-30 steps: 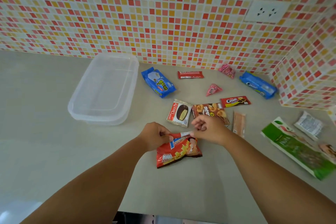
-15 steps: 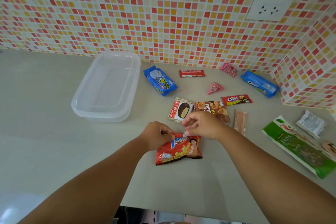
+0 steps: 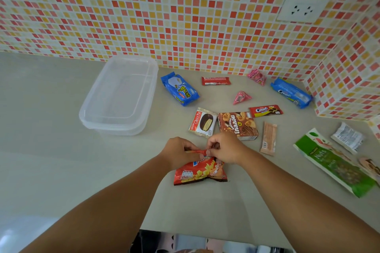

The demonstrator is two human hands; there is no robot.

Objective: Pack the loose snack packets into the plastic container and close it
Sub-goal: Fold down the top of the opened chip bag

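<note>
A red potato-chip packet [image 3: 200,172] lies on the grey counter [image 3: 51,150] in front of me. My left hand [image 3: 177,153] and my right hand [image 3: 225,148] both pinch its top edge, fingers curled. The clear plastic container [image 3: 118,96] stands at the back left with its lid on. Loose packets lie beyond my hands: a blue biscuit pack [image 3: 180,89], a Choco Pie [image 3: 203,122], a brown snack box [image 3: 238,125], a red Cream-O bar [image 3: 265,110], a blue Oreo pack [image 3: 291,92], a slim red bar [image 3: 216,80], two pink packets [image 3: 241,97] and a tan stick [image 3: 268,138].
A long green nuts bag [image 3: 333,162] and a white sachet [image 3: 347,137] lie at the right. The tiled wall runs along the back and juts out at the right corner [image 3: 345,88], with a socket [image 3: 300,9] on it. The counter's front edge [image 3: 185,234] is near me.
My right hand has shifted slightly left toward the left hand on the packet's top edge, and the packet's top is more bunched. The view has tilted a little; the other packets stay put.
</note>
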